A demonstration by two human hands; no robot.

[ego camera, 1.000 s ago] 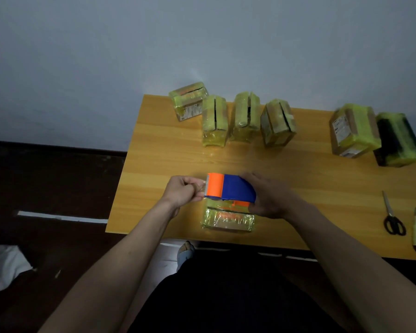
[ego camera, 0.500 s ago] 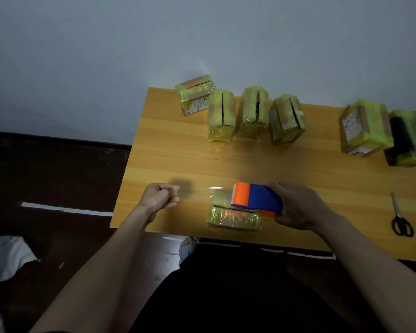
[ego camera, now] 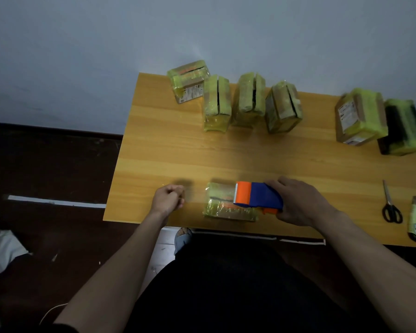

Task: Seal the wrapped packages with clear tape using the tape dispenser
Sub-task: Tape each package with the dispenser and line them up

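Gripping the orange-and-blue plastic tape dispenser, the right hand is resting it on the yellow-wrapped package; the left hand is pinching the clear tape end, fingers curled.

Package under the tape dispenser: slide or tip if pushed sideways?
Likely slides: the package lies flat and low on the smooth wooden table, and its glossy film looks slippery. Tipping seems unlikely. The right hand pressing the tape dispenser on it probably pins it.

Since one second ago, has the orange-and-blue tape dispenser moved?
Yes. The orange-and-blue tape dispenser slid rightward along the yellow-wrapped package beneath it, toward the black-handled scissors.
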